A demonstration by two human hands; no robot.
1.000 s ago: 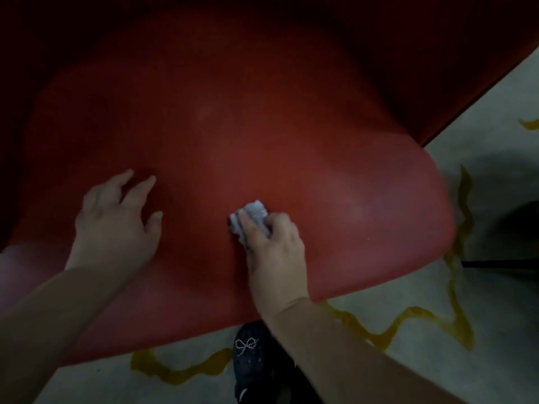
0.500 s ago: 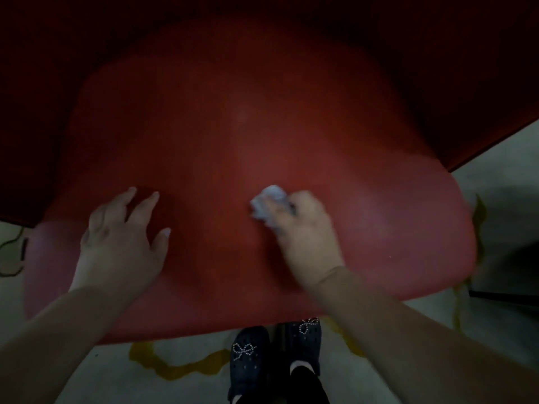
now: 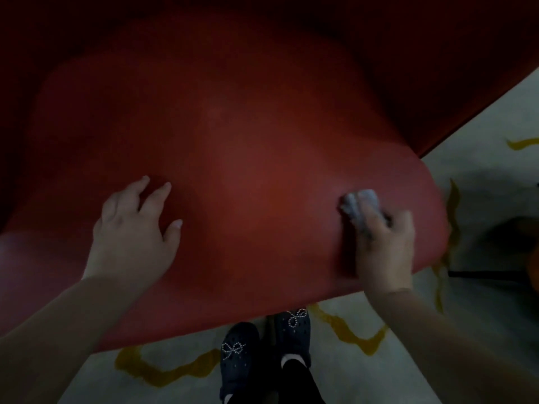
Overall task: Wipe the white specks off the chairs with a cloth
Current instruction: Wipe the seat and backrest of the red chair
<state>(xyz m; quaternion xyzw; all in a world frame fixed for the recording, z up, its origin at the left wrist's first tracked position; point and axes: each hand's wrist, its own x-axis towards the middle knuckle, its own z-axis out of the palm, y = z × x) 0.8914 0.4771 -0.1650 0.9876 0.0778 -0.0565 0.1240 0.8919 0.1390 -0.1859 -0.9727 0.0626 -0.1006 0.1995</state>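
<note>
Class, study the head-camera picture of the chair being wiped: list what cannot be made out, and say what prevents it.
- White specks on the red chair: dim light; none discernible.
- Cloth: blurred, mostly hidden under the right hand.
- Chair's back and legs: lost in darkness or beneath the seat.
- Dark object at right: cut off by the edge.

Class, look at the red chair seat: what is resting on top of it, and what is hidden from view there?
On the red chair seat rest the left hand, fingers spread flat, and a grey cloth gripped by the right hand. The seat beneath hands and cloth is covered, so specks there cannot be seen.
</note>
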